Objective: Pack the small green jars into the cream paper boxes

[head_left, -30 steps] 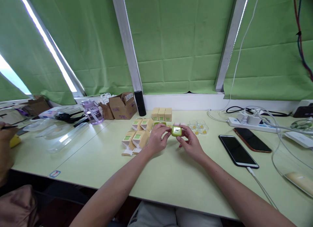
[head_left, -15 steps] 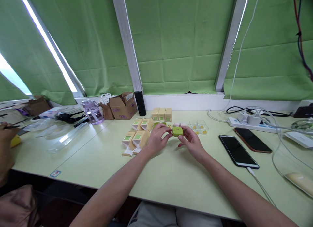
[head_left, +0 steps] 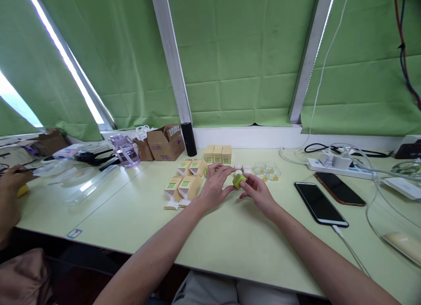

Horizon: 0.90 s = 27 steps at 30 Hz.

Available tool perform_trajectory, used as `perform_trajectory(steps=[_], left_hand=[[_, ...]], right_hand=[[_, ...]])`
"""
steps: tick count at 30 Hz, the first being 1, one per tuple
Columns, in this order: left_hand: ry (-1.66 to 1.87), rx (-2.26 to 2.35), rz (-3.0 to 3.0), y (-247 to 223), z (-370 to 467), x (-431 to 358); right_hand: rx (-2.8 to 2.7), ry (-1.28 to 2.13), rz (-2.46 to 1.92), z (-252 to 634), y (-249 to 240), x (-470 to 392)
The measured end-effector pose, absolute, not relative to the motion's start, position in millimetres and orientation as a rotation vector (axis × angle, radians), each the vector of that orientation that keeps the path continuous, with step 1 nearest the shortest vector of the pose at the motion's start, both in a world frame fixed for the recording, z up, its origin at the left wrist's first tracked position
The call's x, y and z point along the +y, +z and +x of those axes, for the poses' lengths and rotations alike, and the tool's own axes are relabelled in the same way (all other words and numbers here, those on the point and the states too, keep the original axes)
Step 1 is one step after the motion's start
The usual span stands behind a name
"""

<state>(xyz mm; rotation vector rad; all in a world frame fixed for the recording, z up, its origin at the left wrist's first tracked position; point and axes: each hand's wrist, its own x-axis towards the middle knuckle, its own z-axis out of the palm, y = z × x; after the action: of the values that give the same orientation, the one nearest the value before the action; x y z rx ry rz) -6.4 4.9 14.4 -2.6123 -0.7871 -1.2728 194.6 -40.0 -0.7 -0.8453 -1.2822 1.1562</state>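
A small green case (head_left: 239, 180) is pinched between the thumb and fingers of my right hand (head_left: 258, 193), tilted above the table. My left hand (head_left: 214, 186) is just left of it, its fingers extended and apart, its thumb close to the case; whether they touch is unclear. Left of my left hand, several open cream boxes (head_left: 190, 186) with green labels lie on the table. Behind my hands, cream boxes (head_left: 217, 154) stand in a row. A clear tray (head_left: 271, 171) with small yellow items is to the right, and small pinkish-white items (head_left: 242, 168) lie beside it.
Two phones (head_left: 320, 203) (head_left: 339, 188) and a power strip (head_left: 342, 167) with cables are at the right. A black cylinder (head_left: 188, 139), a cardboard box (head_left: 166, 143) and a purple bottle (head_left: 124, 150) stand at the back left. Another person's hand (head_left: 11, 186) is at the far left.
The green case has tilted in my right hand. My left hand has let go of its side, with its fingers now reaching further over the items behind.
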Motion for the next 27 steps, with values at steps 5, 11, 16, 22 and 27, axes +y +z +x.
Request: perform_trajectory(steps=[5,11,16,22,27], left_hand=[[-1.181,-0.748,-2.655,15.1,-4.2,1.1],[-1.13,-0.728,-2.725,17.2,-2.4,-1.9],[-1.253,-0.758,-2.767,19.2,-1.1,-0.3],[-1.777,-1.215,-2.609,14.2,-6.7,17.1],[-2.079,-1.412,-2.609,8.9,-13.7,36.4]], right_hand=[[-1.268,1.15,-0.899,193.9,-3.5,-36.9],[-1.299,1.103,-0.932,193.0,-6.0,-34.6],[-1.366,0.97,-0.962,195.0,-12.1,-32.3],[-1.836,0.202,-1.204,200.6,-16.2,-34.0],[-2.2,-0.247,-1.339,193.3,-9.6,-28.1]])
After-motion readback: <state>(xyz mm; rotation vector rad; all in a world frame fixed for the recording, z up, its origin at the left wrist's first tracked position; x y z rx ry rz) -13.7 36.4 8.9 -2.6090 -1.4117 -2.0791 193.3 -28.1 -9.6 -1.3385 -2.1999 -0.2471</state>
